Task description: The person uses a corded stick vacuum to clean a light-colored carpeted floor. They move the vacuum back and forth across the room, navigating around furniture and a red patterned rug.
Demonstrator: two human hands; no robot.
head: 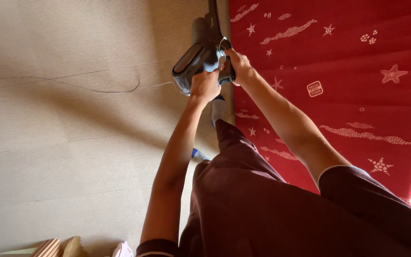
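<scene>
A grey cordless stick vacuum (197, 56) points away from me over the beige woven floor (72, 119), its tube running off the top edge. My left hand (204, 86) is wrapped around the rear of the vacuum body. My right hand (239, 66) grips the handle on the vacuum's right side, next to a small red part. Both arms are stretched forward. My dark maroon clothing (262, 200) fills the lower middle, with a grey sock (218, 108) showing below the vacuum.
A red foam mat (348, 71) with white stars and cloud shapes covers the right half. A thin cord (96, 88) loops across the beige floor on the left. Small wooden and pale objects (67, 247) sit at the bottom edge.
</scene>
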